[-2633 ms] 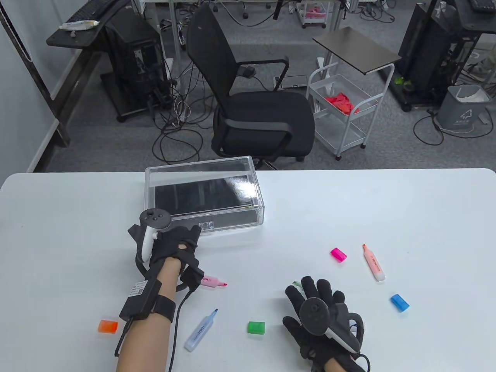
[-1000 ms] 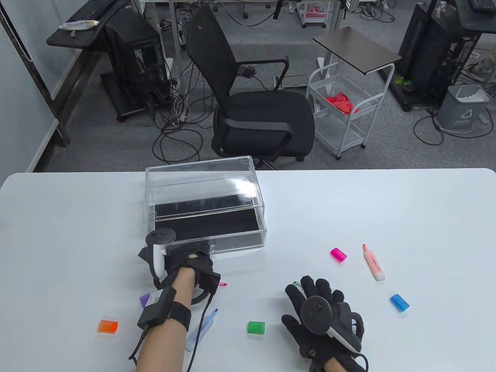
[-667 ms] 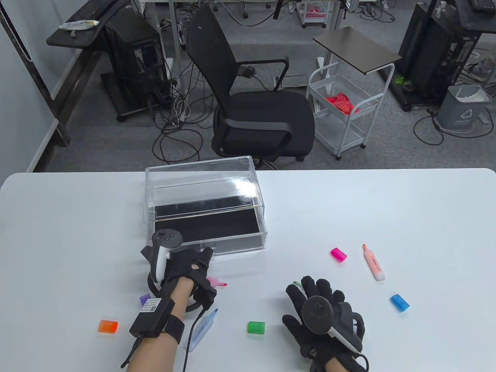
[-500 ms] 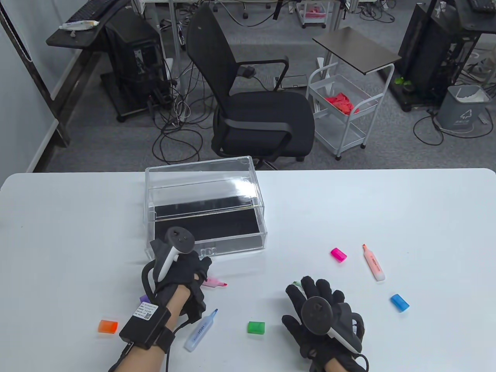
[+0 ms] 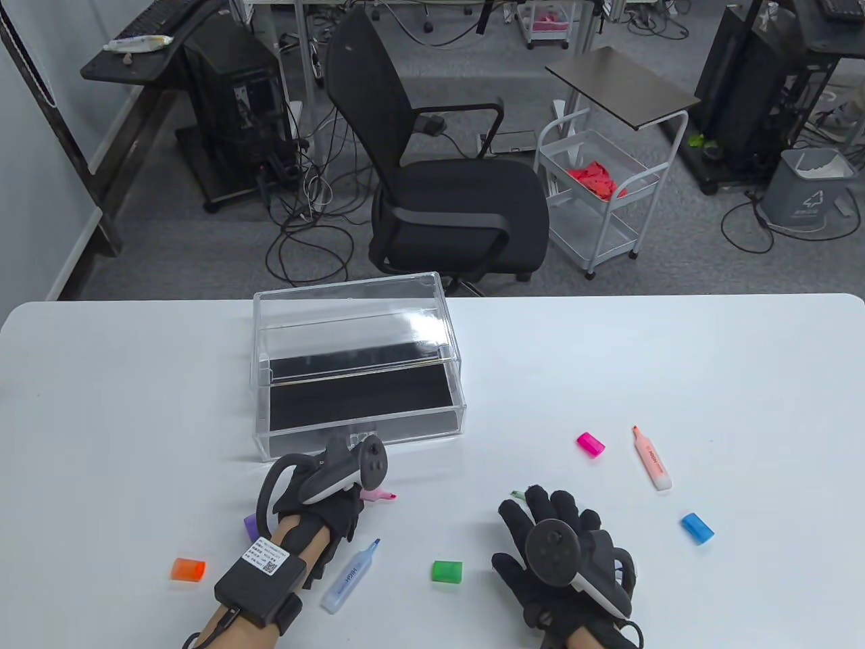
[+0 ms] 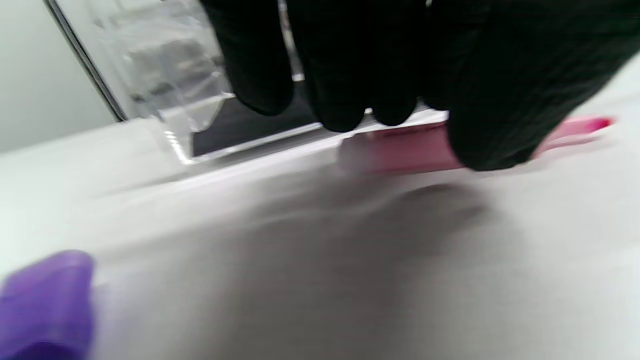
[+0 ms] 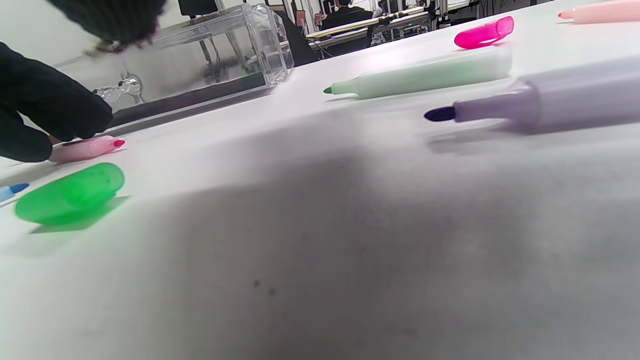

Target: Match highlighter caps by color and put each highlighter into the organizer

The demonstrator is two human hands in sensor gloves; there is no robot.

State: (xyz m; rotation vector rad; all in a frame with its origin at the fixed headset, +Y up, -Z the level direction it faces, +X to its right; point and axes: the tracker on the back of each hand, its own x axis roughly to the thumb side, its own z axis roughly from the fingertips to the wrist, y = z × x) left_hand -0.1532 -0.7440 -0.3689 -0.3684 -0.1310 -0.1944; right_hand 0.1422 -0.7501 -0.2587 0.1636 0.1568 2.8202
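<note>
Both hands are in black fabric gloves, the left hand [image 5: 331, 503] and right hand [image 5: 561, 561] each with a dark grey round-headed tracker with a white handle strapped on the back. Forearms are bare, no sleeves. At 7 o'clock from the left one there's a black box with a white QR label [image 5: 260, 574] on a wide black wrist strap, with black cables trailing off.

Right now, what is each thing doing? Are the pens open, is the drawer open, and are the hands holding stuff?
Drawer: pulled out, empty.
Pink pen: uncapped, on the table, left hand fingers closing on it.
Blue pen: uncapped, lying flat.
Orange pen: uncapped, lying flat.
Green pen: uncapped, lying flat.
Purple pen: uncapped, lying flat.
Right hand: flat, holding nothing.
</note>
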